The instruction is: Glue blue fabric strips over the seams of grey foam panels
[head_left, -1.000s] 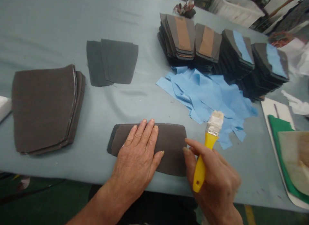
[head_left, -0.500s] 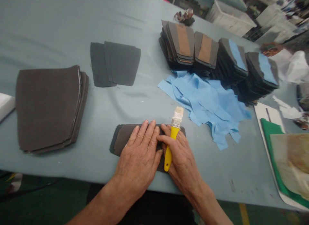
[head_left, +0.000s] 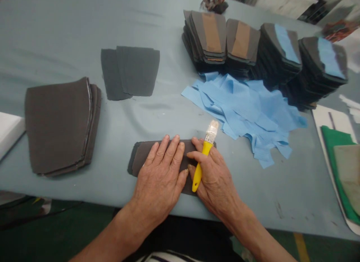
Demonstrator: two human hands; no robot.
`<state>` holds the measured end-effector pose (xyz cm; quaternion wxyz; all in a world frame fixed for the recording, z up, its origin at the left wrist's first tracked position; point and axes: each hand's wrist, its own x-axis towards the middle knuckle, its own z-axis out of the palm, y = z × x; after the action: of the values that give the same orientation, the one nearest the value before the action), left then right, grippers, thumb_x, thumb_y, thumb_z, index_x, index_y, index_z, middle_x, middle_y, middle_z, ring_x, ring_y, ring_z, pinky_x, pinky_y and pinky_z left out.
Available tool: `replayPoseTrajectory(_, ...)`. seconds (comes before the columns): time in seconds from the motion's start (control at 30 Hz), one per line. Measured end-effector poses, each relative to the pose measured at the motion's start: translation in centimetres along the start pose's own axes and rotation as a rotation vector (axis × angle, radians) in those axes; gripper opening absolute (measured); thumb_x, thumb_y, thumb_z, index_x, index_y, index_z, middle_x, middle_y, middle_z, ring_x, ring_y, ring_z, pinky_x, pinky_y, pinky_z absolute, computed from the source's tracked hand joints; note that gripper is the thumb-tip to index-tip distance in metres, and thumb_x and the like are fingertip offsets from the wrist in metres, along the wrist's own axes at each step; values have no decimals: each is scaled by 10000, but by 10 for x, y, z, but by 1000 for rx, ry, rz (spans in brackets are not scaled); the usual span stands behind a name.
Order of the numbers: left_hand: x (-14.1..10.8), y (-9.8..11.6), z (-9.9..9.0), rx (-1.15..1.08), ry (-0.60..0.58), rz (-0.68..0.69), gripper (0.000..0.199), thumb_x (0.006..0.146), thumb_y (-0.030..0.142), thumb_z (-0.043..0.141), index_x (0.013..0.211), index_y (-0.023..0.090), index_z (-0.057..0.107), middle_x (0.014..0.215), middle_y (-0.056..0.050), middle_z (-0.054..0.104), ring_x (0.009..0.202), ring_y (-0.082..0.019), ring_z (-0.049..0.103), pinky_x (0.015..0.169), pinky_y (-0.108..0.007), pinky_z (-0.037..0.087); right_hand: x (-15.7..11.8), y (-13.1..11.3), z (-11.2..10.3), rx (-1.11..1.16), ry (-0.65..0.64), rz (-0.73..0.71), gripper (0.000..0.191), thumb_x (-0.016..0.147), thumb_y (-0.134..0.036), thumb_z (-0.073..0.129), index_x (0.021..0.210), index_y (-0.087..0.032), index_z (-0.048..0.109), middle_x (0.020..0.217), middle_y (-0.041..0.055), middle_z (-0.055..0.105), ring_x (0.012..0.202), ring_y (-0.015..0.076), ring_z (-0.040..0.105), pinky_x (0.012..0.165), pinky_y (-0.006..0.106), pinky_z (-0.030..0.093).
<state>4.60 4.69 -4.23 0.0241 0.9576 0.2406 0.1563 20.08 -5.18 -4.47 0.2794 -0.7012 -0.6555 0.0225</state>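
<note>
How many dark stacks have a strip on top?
4, in a row beyond the blue pile: leftmost brown-strip stack, second brown-strip stack, then the first blue-strip stack, and the rightmost blue-strip stack. Others may be hidden behind.

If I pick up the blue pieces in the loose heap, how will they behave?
The blue pieces are probably floppy, as they lie rumpled. They look thin, so likely light. Lying loose and overlapping, some may slip out.

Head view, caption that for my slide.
Left hand flat on brown fabric, right hand beside it holding a yellow-handled brush near blue scraps.
</note>
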Motion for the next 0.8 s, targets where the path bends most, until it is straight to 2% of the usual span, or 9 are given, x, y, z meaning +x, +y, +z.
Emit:
replayPoseTrajectory(0.07,-2,-4,-1,-4,-18,1,565,1108,357,319,1525,54,549,1628,-165,519,1507,-389,505,1201,-549,452,0,2,-2,-12,-7,-22,225,1033,-115,530,1246,-179,568,1561,214,549,1443,332,525,1138,541,501)
replayPoseTrajectory(0.13,-4,-9,-2,-1,-29,-8,571,1109,376,328,1532,55,538,1639,-167,507,1515,-399,492,1210,-554,431,1,3,-4,-37,-11,-53,176,1070,-222,555,1242,-185,560,1549,217,563,1416,350,548,1117,549,512)
replayPoseTrajectory(0.27,-7,-16,-4,16,-49,-17,567,1111,382,347,1550,64,516,1655,-166,490,1527,-414,467,1225,-555,391,4,2,-8,-93,-49,-130,292,1082,-469,590,1228,-220,552,1556,200,567,1382,384,571,1128,609,467)
replayPoseTrajectory(0.5,-7,-16,-6,-18,-110,-40,549,1117,417,346,1577,164,508,1692,-160,438,1554,-431,423,1227,-610,364,10,2,-11,-59,-126,-137,306,1034,-445,668,1221,-222,573,1549,156,587,1388,413,543,1177,634,380)
replayPoseTrajectory(0.67,-6,-16,-9,-42,-160,-58,541,1108,428,384,1599,228,488,1716,-168,392,1571,-446,391,1227,-676,338,9,4,-11,-58,-159,-120,361,999,-468,695,1243,-227,583,1577,153,561,1416,402,512,1188,630,363)
replayPoseTrajectory(0.8,-6,-16,-9,-39,-176,-70,544,1094,409,424,1608,242,481,1726,-159,373,1587,-436,365,1240,-685,321,7,7,-10,-53,-155,-119,385,987,-493,695,1254,-241,579,1602,149,535,1439,364,505,1217,610,353)
